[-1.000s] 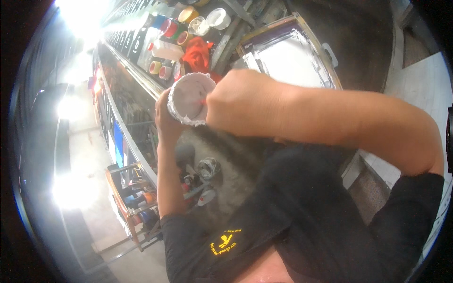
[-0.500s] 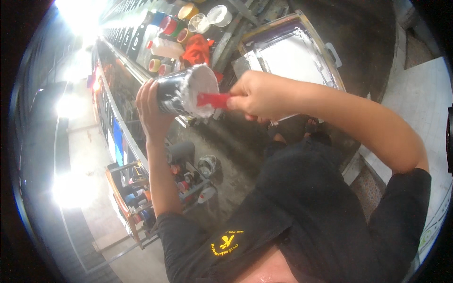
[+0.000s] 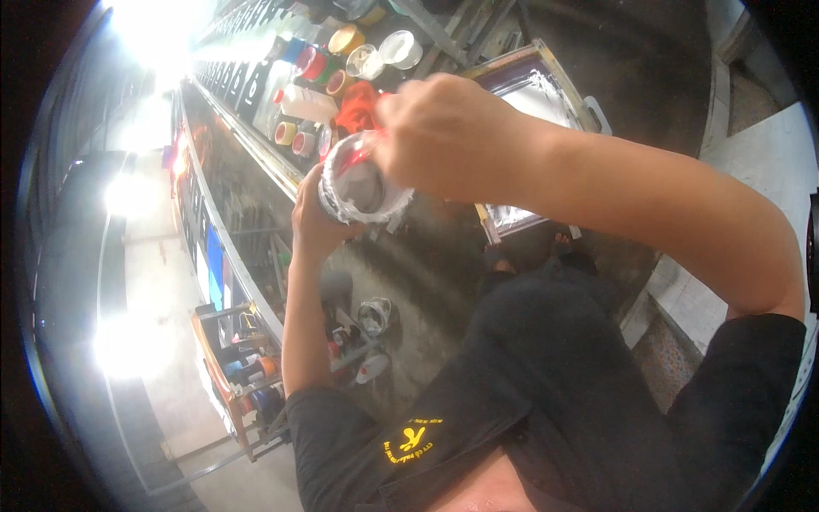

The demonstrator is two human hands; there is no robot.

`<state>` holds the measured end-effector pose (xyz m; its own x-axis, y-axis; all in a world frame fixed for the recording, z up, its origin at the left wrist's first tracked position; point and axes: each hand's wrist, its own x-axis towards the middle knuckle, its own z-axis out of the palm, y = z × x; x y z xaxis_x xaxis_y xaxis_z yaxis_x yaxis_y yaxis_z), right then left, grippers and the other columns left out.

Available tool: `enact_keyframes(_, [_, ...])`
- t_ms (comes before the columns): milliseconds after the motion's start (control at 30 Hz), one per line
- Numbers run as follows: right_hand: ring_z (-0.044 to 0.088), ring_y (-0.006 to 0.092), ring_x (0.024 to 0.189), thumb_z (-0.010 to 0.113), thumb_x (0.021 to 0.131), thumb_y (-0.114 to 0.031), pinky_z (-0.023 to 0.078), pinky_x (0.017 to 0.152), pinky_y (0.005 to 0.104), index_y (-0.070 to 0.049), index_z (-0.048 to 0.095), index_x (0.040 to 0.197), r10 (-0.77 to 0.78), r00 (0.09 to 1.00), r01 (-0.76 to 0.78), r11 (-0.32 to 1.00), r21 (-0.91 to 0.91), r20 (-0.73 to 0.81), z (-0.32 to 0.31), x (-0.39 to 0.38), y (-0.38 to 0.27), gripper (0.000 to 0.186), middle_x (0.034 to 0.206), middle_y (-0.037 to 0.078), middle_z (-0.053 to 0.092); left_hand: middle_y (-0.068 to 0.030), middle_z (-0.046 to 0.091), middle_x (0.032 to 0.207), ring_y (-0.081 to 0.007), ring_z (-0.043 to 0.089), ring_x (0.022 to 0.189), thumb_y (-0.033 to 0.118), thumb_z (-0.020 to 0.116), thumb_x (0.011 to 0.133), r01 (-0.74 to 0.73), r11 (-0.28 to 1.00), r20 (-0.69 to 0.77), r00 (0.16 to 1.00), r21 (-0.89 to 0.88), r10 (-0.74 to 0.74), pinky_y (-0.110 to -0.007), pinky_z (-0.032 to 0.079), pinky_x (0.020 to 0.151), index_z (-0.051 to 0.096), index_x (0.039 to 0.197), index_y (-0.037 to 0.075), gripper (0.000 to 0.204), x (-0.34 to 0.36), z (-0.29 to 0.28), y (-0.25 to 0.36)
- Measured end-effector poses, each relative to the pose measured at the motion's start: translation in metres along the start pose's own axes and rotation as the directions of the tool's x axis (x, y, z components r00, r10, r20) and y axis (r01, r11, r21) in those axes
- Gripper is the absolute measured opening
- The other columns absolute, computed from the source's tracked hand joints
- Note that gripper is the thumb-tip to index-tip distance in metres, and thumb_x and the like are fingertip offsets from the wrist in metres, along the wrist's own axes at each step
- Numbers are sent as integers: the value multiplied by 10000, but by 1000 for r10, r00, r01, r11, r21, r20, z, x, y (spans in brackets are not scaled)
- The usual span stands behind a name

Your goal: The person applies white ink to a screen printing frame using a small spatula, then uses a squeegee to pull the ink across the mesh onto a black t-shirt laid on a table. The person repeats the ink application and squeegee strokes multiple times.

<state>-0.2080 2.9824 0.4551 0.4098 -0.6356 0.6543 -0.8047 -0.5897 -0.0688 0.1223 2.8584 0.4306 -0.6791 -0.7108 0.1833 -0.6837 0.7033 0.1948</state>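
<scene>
My left hand (image 3: 314,213) grips a round can (image 3: 362,184) from below, its rim smeared with white paint and its open mouth tipped toward me. My right hand (image 3: 444,132) is closed above the can's mouth on a red-handled tool (image 3: 368,147), whose tip reaches into the can. Only a short piece of the red handle shows by the can's upper rim. Both hands are raised above a long work table (image 3: 247,162).
A framed printing screen (image 3: 546,94) lies beyond my right hand. Several paint tubs and tape rolls (image 3: 358,51) and a red cloth (image 3: 357,107) crowd the table. A rack with cans (image 3: 247,367) and pots on the floor (image 3: 374,314) stand below.
My right hand has moved from beside the can to over its mouth, hiding most of the red tool. The can has tilted so I look into it.
</scene>
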Motion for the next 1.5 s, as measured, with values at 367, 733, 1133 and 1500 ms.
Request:
enact_keyframes(367, [809,351,918,716,878,-106,655,814,459,-15,825,1006,157,864,-316,909,273,478,5,-6,-14,191,970,202,806,-195,640,1440,-392,628,1324,214,1053,486,-108,987,-109,987,117,120,-498,520,1126,531,1526,57,1175,0,-4,-13])
enact_keyframes(733, [786,346,788,723,849,-114,632,711,442,-52,760,1005,128,926,-215,952,216,356,18,-14,9,173,799,153,767,-190,641,1451,-392,599,1365,226,1031,607,-180,964,-182,959,194,215,-502,486,1156,550,1491,22,1027,6,11,-29])
enact_keyframes(1133, [763,332,685,678,959,-168,603,590,460,-54,772,1016,77,997,-77,986,149,4,32,-26,32,158,722,126,723,-175,633,1466,-385,621,1347,273,1053,607,-234,947,-158,949,218,271,-485,497,1150,535,1521,65,1071,20,23,-35])
enact_keyframes(1500, [757,262,718,699,945,-153,590,604,383,-145,762,1216,54,978,-62,997,34,202,57,-41,13,279,778,106,692,-159,659,1436,-368,634,1318,203,1047,503,18,991,-185,983,133,7,-484,526,1120,559,1505,82,1120,7,52,-33])
